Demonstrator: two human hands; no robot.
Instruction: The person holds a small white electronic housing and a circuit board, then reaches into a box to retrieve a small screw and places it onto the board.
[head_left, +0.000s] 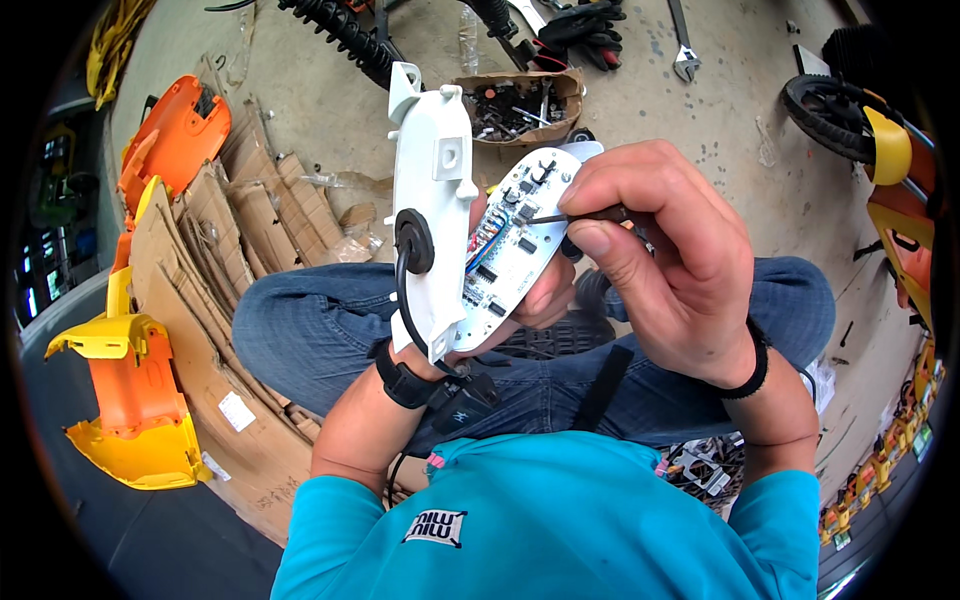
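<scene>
My left hand [548,292] is closed around a white circuit board [525,245] and the white plastic housing [430,150] beside it, holding both above my lap. Part of that hand is hidden behind them. Small black chips and several coloured wires [487,235] show on the board's face. From a round black grommet in the housing runs a black cable [402,285]. My right hand [665,265] pinches a thin dark tool [608,214], shaped like a small screwdriver. Its tip rests at or just over the middle of the board; contact is hard to tell.
Ahead stands a cardboard box [570,100] of small metal parts, with black gloves [580,35] and an adjustable wrench [686,62] beyond. Flattened cardboard [215,340] and orange and yellow shells [130,390] lie left. A wheel [825,115] stands right.
</scene>
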